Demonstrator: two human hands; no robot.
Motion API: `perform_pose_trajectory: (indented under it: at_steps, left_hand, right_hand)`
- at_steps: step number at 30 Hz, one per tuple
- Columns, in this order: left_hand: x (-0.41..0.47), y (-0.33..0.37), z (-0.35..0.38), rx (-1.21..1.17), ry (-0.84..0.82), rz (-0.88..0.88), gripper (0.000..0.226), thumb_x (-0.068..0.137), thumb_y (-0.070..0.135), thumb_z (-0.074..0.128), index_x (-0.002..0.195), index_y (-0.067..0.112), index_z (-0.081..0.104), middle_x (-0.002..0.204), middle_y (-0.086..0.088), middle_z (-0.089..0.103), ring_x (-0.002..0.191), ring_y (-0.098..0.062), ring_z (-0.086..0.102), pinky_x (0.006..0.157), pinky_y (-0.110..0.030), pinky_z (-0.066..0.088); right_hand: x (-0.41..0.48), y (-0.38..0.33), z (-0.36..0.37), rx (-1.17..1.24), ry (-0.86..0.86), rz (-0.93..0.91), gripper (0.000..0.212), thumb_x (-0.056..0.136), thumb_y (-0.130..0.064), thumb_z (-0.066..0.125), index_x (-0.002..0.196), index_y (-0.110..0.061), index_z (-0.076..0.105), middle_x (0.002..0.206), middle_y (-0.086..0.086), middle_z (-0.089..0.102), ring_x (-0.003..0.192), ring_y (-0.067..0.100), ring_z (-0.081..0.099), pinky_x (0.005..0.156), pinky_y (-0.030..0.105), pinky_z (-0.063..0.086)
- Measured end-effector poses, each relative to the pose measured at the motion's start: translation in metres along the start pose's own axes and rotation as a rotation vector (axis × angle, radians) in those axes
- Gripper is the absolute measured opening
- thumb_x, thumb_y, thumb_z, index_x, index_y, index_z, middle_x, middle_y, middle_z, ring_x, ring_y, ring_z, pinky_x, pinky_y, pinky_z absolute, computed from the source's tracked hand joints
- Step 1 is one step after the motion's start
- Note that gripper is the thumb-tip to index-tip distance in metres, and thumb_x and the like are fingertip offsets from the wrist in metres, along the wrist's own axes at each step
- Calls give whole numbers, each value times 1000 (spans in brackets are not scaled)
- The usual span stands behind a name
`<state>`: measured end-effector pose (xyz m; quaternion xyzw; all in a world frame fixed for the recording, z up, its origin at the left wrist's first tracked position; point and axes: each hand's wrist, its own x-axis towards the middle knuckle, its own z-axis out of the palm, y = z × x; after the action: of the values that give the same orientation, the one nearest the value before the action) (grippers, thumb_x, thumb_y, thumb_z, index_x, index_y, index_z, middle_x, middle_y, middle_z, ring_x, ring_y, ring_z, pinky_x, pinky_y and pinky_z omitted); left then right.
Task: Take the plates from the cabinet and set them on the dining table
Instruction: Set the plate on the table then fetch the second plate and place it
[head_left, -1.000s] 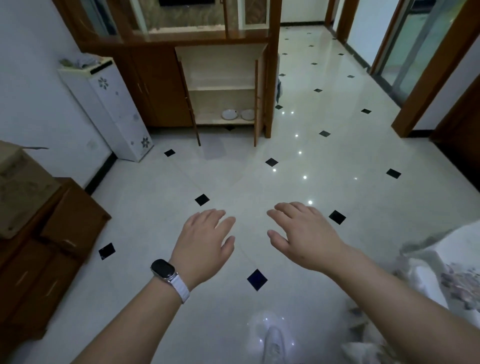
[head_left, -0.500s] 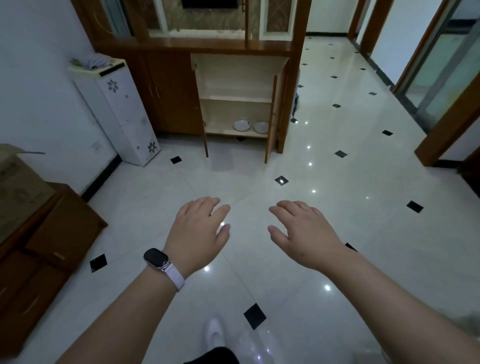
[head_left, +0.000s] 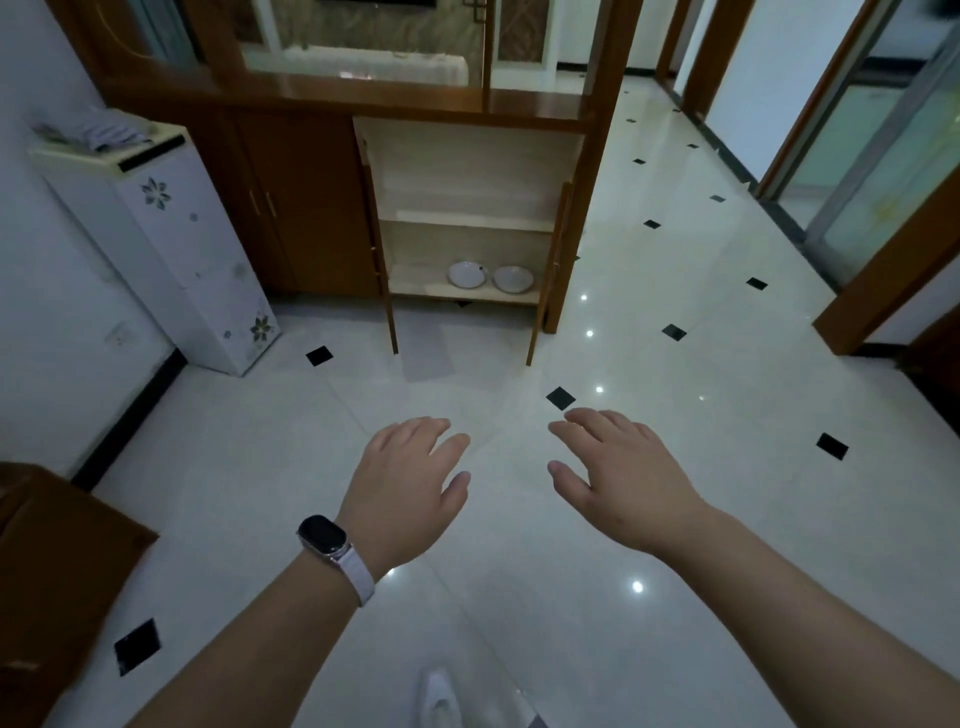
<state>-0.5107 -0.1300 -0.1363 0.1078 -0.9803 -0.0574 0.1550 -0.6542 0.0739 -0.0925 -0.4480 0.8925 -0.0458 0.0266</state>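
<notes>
Both hands (head_left: 511, 480) are hovering empty, fingers spread, well short of two plates (head_left: 490, 275) ahead, likely fragile, best gripped by rims.

Bottom cabinet shelf (head_left: 415, 285) (doors open): two plates (head_left: 466, 274) side by side.

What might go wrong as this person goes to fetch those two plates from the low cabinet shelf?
Three things, likely. The plates sit on the bottom shelf, so a deep bend is needed. The open cabinet doors jut out either side, easy to knock. The floor looks glossy and might be slippery. The left hand and right hand are empty; carrying one plate per hand could mean a weak grip.
</notes>
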Motion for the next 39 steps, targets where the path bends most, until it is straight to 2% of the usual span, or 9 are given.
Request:
perform_pose_trajectory:
  at_steps: [6, 15, 25, 29, 32, 39]
  left_hand:
    - [66, -61, 0, -11, -14, 63, 39, 87, 38, 51, 116, 16, 66, 118, -7, 66, 110, -26, 60, 95, -42, 44]
    - [149, -117, 19, -12, -17, 37, 39, 88, 40, 49, 116, 18, 66, 117, -5, 66, 109, -25, 60, 93, -41, 44]
    - [313, -178, 64, 31, -44, 6, 37, 89, 39, 51, 120, 21, 63, 117, 0, 66, 109, -21, 60, 93, -39, 45]
    - [386, -190, 70, 56, -15, 12, 35, 89, 37, 52, 116, 20, 63, 115, 1, 65, 107, -21, 59, 90, -38, 46]
    - [431, -203, 72, 80, 7, -9, 32, 88, 35, 53, 113, 19, 66, 113, 0, 66, 106, -22, 59, 88, -38, 46]
    - [504, -241, 87, 104, 16, -9, 28, 88, 34, 52, 103, 16, 68, 110, -2, 67, 106, -24, 59, 90, -38, 45]
  right_hand:
    - [79, -9, -6, 19, 30, 33, 52, 94, -48, 37, 136, -22, 51, 137, -1, 52, 124, 22, 47, 99, 38, 37]
    - [186, 11, 6, 47, 33, 13, 52, 89, -49, 36, 125, -20, 60, 124, 2, 62, 111, 26, 58, 89, 40, 45]
    - [365, 91, 11, 71, -33, -43, 51, 90, -51, 35, 126, -24, 59, 127, 0, 61, 115, 23, 58, 93, 41, 45]
    - [433, 126, -1, 76, -22, -60, 57, 91, -56, 26, 136, -29, 48, 140, -4, 52, 127, 19, 48, 103, 39, 37]
    - [480, 150, -11, 60, -11, -84, 53, 95, -54, 32, 141, -31, 42, 145, -5, 45, 132, 17, 41, 108, 37, 32]
    - [558, 175, -22, 72, 30, -65, 57, 90, -54, 29, 133, -25, 53, 132, -2, 57, 121, 21, 52, 97, 40, 41]
